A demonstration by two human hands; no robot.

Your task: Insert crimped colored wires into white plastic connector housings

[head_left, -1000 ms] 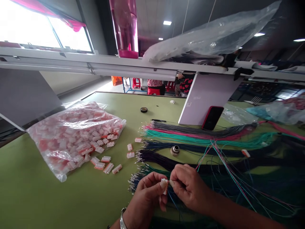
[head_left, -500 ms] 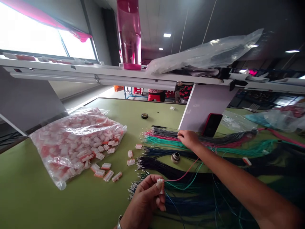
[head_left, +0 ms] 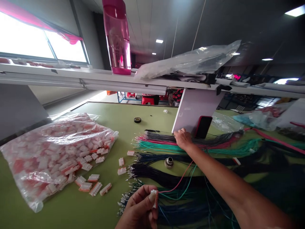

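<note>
My left hand (head_left: 141, 206) pinches a small white and orange connector (head_left: 154, 197) between thumb and fingers. A pink wire (head_left: 178, 185), a green wire (head_left: 188, 187) and a blue one trail from it to the right. Farther back, my right hand (head_left: 183, 138) rests on the grey wires (head_left: 164, 137), its fingers curled down and their tips hidden, so what they hold does not show. Beneath the grey strands lie pink wires and a green wire bundle (head_left: 152, 146). Dark blue and black wire bundles (head_left: 147, 171) spread nearer to me, their metal-tipped ends facing left.
On the left lies a clear bag of connectors (head_left: 54, 149), with several loose connectors (head_left: 95, 189) beside it. Black tape (head_left: 137, 120), a metal-topped roll (head_left: 169, 162) and a phone (head_left: 204, 127) are on the green table (head_left: 107, 111). A shelf (head_left: 90, 81) holding a pink bottle (head_left: 118, 41) crosses above.
The view has shifted, so the table's contents appear farther left. My right hand stays over the grey wires with its fingers more bunched. My left hand still holds the connector.
</note>
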